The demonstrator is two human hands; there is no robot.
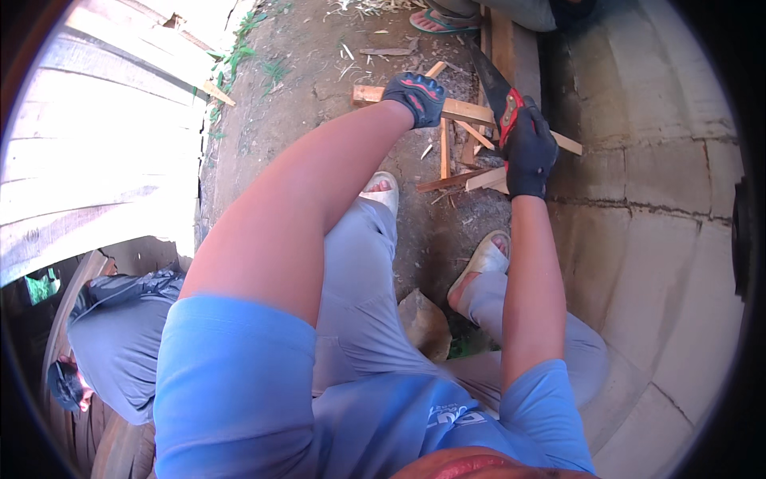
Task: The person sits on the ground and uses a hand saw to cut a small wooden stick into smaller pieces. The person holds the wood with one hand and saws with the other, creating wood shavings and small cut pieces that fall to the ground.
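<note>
- Wooden batten [463, 109]: a long pale strip lying crosswise on the dirt ground [303, 72], in front of my feet.
- My left hand [416, 96], in a black glove with red and blue patches, presses down on the batten near its left end, fingers curled over the wood.
- My right hand [528, 152], in a plain black glove, is closed tight around the red-and-black handle of a hand saw [496, 92].
- The saw's dark blade crosses the batten right of my left hand, its tip pointing away from me.
- Short wood offcuts [467, 164] lie scattered on the near side of the batten, some touching it.
- My two feet in pale sandals [485, 259] stand on the ground, nearer to me than the batten.
- A curved concrete wall [654, 207] rises just right of the batten.
- Beyond the batten, another person's foot in a green flip-flop [439, 22] rests on the ground.
- Far left of the batten, another person in a grey shirt [120, 343] bends low.
</note>
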